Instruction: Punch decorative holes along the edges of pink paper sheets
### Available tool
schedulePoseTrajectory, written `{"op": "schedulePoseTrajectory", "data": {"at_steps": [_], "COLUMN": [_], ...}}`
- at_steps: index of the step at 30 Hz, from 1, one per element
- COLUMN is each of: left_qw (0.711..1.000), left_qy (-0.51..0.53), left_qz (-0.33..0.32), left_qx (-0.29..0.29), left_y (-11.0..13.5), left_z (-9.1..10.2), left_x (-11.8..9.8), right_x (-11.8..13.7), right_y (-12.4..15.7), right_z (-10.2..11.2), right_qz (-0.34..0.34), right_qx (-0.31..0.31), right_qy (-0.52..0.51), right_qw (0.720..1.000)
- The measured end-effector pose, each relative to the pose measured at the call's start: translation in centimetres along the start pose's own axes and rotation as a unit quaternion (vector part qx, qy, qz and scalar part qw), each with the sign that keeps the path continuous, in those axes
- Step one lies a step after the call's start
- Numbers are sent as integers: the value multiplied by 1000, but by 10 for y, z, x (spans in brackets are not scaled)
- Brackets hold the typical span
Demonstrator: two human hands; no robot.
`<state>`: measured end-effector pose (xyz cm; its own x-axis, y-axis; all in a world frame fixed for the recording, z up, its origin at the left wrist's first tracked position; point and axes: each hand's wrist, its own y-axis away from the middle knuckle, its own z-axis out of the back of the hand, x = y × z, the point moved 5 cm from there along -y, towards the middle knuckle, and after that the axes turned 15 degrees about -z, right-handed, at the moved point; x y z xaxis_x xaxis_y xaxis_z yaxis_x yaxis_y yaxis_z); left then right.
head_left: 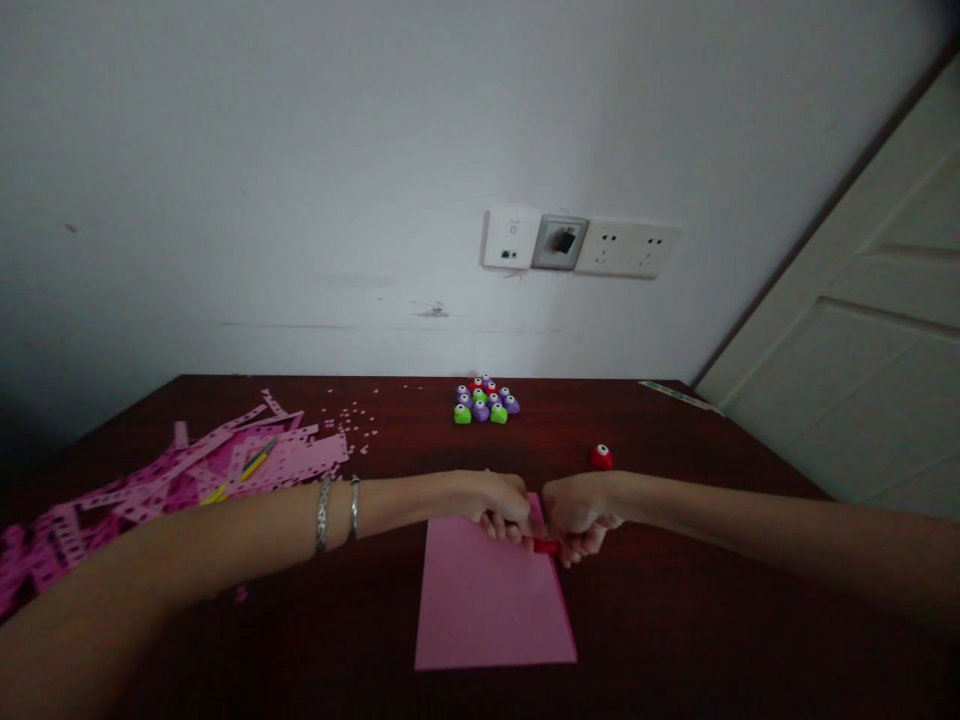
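A pink paper sheet (491, 600) lies flat on the dark wooden table (675, 620) in front of me. Both hands meet at its far edge. My left hand (495, 505), with two bracelets on the wrist, is closed on the paper's far edge. My right hand (577, 515) is closed round a small red punch (546, 546), which sits at the paper's far right corner. Only a bit of the punch shows beneath the fingers.
A second red punch (601, 457) stands just beyond my right hand. A cluster of several green, purple and red punches (485, 400) sits near the wall. Punched pink paper strips (187, 465) and scattered bits cover the table's left side. A door (862, 350) is at the right.
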<state>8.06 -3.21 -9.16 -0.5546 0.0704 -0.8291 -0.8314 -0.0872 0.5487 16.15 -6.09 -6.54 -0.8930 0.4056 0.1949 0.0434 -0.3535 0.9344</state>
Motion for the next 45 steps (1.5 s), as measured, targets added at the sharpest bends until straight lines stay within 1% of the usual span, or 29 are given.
{"op": "schedulePoseTrajectory", "data": {"at_steps": [3,5,8,11,16,19,23,25,27,28,30,32,34,35,36,38,40,43,45], "left_qw": [999,998,998,998,999,998,992,984,961,940,884,822,763,739,721,704,701,715,726], "left_qy": [6,8,24,41,54,48,11,-25,-88,-128,-218,-327,-441,-489,-525,-566,-584,-584,-576], "left_qz": [8,17,25,20,-7,-17,-42,-83,-156,-195,-246,-252,-243,-238,-231,-206,-179,-162,-158], "left_qx": [43,58,59,50,0,-30,-118,-157,-210,-248,-331,-393,-405,-397,-389,-376,-368,-348,-340], "left_y": [-8,-13,-14,-10,4,14,28,33,40,44,55,67,74,75,76,76,74,69,66], "left_z": [0,1,3,2,1,-3,-7,-9,-10,-11,-14,-21,-33,-39,-44,-50,-51,-51,-51], "left_x": [8,12,13,9,-1,-5,-8,-10,-14,-16,-21,-25,-27,-27,-26,-20,-11,2,8], "right_x": [1,2,4,5,4,-1,-11,-15,-18,-19,-21,-24,-28,-30,-32,-35,-35,-34,-34], "right_y": [1,3,7,14,21,21,22,23,25,26,28,31,36,39,42,48,52,52,47], "right_z": [0,0,0,0,1,1,0,-2,-5,-6,-8,-10,-12,-12,-11,-10,-10,-14,-18], "right_qz": [-2,-5,-11,-12,-12,-3,30,51,74,81,89,93,98,101,108,144,202,282,319], "right_qx": [2,5,7,4,16,17,-32,-60,-98,-124,-181,-225,-251,-265,-281,-315,-351,-403,-420], "right_qy": [13,20,27,27,23,12,-7,-19,-37,-48,-67,-86,-110,-118,-125,-130,-119,-68,-40], "right_qw": [1000,1000,1000,1000,1000,1000,999,997,992,988,977,966,957,952,945,929,907,868,849]}}
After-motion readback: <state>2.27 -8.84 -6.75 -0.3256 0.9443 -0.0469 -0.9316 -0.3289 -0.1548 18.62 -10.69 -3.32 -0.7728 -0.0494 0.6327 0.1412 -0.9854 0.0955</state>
